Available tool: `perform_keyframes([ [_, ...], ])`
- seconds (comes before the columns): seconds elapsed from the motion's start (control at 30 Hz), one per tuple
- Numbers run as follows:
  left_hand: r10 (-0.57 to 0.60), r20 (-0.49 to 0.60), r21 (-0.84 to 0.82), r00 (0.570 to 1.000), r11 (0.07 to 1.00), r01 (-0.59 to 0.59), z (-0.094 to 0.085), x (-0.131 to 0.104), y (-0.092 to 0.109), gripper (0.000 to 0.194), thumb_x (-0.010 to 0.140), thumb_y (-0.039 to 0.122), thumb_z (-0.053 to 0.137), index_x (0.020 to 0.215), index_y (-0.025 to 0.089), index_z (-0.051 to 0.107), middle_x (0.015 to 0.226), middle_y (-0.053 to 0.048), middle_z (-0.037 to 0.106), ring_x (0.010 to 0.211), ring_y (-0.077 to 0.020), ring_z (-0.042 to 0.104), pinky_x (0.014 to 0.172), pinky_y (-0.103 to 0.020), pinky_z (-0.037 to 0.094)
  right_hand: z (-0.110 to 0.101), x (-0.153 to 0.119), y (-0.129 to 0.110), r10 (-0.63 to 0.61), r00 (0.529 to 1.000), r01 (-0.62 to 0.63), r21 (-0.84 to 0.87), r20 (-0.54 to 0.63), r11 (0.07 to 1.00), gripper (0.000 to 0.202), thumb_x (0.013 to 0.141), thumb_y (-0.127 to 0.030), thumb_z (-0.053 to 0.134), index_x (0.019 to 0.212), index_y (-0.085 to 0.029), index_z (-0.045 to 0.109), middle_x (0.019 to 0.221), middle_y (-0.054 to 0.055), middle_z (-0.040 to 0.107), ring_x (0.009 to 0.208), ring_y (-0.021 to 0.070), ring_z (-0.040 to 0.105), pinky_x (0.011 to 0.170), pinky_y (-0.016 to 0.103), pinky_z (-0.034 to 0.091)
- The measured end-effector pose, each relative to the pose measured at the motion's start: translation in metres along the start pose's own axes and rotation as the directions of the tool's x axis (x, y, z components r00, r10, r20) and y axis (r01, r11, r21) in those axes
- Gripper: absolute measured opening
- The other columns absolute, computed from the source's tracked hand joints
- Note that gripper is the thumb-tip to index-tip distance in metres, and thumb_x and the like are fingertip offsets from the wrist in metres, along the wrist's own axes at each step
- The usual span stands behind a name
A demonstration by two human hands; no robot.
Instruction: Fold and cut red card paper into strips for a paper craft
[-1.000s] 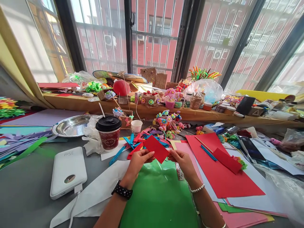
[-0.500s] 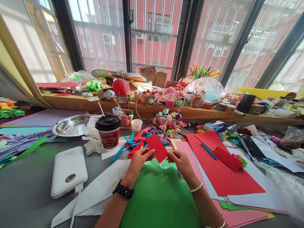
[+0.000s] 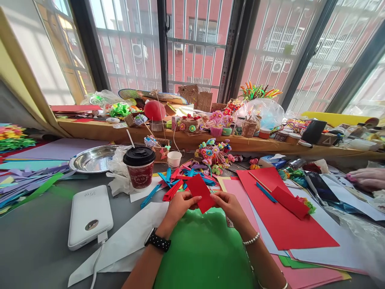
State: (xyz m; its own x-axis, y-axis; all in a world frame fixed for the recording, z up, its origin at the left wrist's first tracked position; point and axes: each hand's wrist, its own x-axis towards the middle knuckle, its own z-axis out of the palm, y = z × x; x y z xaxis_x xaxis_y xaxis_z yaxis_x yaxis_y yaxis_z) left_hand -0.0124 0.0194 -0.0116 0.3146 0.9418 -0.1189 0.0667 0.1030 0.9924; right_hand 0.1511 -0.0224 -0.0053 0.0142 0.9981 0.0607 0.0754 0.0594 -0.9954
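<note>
A small red paper rectangle (image 3: 199, 192) is held up between both hands, tilted, above a glossy green surface (image 3: 204, 249). My left hand (image 3: 180, 206), with a black watch strap at the wrist, pinches its lower left edge. The thumb and fingertips of my right hand (image 3: 227, 202) close on its right edge; a beaded bracelet circles that wrist. Just behind the paper lies a pile of blue folded strips (image 3: 165, 178) and red ones (image 3: 173, 191).
Left stand a lidded cup (image 3: 140, 172) and a white power bank (image 3: 90, 216) with a cable. Red sheets (image 3: 288, 216) cover other papers at right. Another person's hand (image 3: 368, 177) is at the far right. Crafts crowd the ledge (image 3: 120, 134).
The red paper has come down slightly, and my left thumb now lies further over it. Another person's hand has appeared at the far right. The view has shifted a little.
</note>
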Motion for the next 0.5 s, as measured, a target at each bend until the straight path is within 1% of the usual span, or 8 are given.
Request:
perform_keyframes([
  [0.07,-0.003,0.044,-0.004,0.999,1.0,0.003,0.0,0.0,0.001,0.03,0.054,0.036,0.067,0.074,0.014,0.066,0.067,-0.005,0.067,0.06,-0.0178,0.061,0.06,-0.027,0.048,0.0,0.0,0.002,0.015,1.0,-0.015,0.007,-0.006,1.0,0.028,0.062,-0.044,0.059,0.064,-0.016,0.063,0.058,0.0,0.061,0.055,0.0135,0.055,0.052,0.023,0.043],
  [0.13,-0.004,0.071,-0.058,0.998,0.998,0.008,0.0,-0.002,0.004,0.032,0.054,0.035,0.067,0.077,0.014,0.066,0.07,-0.006,0.068,0.065,-0.0189,0.061,0.064,-0.029,0.048,-0.001,0.0,0.004,0.029,1.0,-0.029,0.028,-0.006,0.999,0.026,0.062,-0.042,0.06,0.061,-0.015,0.062,0.054,-0.002,0.058,0.051,0.0117,0.052,0.049,0.022,0.041],
  [0.17,0.007,0.092,-0.115,0.996,0.993,0.004,0.0,-0.004,0.006,0.033,0.055,0.034,0.067,0.08,0.013,0.065,0.074,-0.006,0.067,0.069,-0.0195,0.061,0.067,-0.03,0.048,-0.001,0.0,0.004,0.035,0.999,-0.035,0.047,0.002,0.998,0.026,0.063,-0.041,0.06,0.06,-0.015,0.062,0.053,-0.002,0.056,0.05,0.0106,0.051,0.048,0.021,0.04],
  [0.23,0.065,0.154,-0.269,0.986,0.963,-0.021,0.001,-0.008,0.011,0.037,0.058,0.031,0.067,0.09,0.014,0.062,0.085,-0.008,0.066,0.08,-0.0209,0.06,0.074,-0.032,0.046,-0.001,-0.002,0.004,0.057,0.998,-0.061,0.105,0.038,0.993,0.024,0.065,-0.039,0.06,0.06,-0.015,0.061,0.052,-0.003,0.055,0.048,0.0086,0.048,0.048,0.019,0.038],
  [0.27,0.104,0.185,-0.341,0.977,0.94,-0.036,0.001,-0.01,0.014,0.038,0.059,0.03,0.066,0.094,0.014,0.06,0.09,-0.009,0.065,0.085,-0.0217,0.058,0.077,-0.032,0.045,-0.001,-0.003,0.004,0.078,0.994,-0.088,0.143,0.071,0.986,0.024,0.066,-0.039,0.059,0.06,-0.015,0.061,0.052,-0.004,0.054,0.047,0.0078,0.046,0.047,0.019,0.037],
  [0.33,0.17,0.233,-0.424,0.958,0.904,-0.057,0.001,-0.014,0.017,0.039,0.061,0.028,0.065,0.098,0.016,0.058,0.098,-0.01,0.061,0.092,-0.0232,0.055,0.08,-0.033,0.043,0.001,-0.005,0.004,0.121,0.981,-0.153,0.217,0.155,0.964,0.024,0.067,-0.038,0.058,0.06,-0.016,0.06,0.051,-0.004,0.052,0.045,0.0066,0.044,0.046,0.018,0.036],
  [0.43,0.216,0.28,-0.44,0.935,0.895,-0.075,0.002,-0.018,0.017,0.042,0.063,0.029,0.064,0.103,0.018,0.055,0.107,-0.011,0.057,0.098,-0.0249,0.052,0.081,-0.034,0.042,0.005,-0.008,0.004,0.15,0.953,-0.217,0.251,0.262,0.943,0.024,0.068,-0.037,0.058,0.059,-0.015,0.059,0.052,-0.004,0.053,0.045,0.0057,0.044,0.047,0.017,0.037],
  [0.5,0.218,0.297,-0.423,0.93,0.903,-0.076,0.002,-0.018,0.016,0.047,0.063,0.031,0.064,0.107,0.018,0.051,0.109,-0.011,0.056,0.099,-0.0255,0.051,0.081,-0.035,0.041,0.007,-0.008,0.003,0.135,0.949,-0.201,0.217,0.283,0.955,0.024,0.067,-0.038,0.058,0.06,-0.015,0.06,0.054,-0.003,0.055,0.047,0.0066,0.047,0.05,0.019,0.039],
])
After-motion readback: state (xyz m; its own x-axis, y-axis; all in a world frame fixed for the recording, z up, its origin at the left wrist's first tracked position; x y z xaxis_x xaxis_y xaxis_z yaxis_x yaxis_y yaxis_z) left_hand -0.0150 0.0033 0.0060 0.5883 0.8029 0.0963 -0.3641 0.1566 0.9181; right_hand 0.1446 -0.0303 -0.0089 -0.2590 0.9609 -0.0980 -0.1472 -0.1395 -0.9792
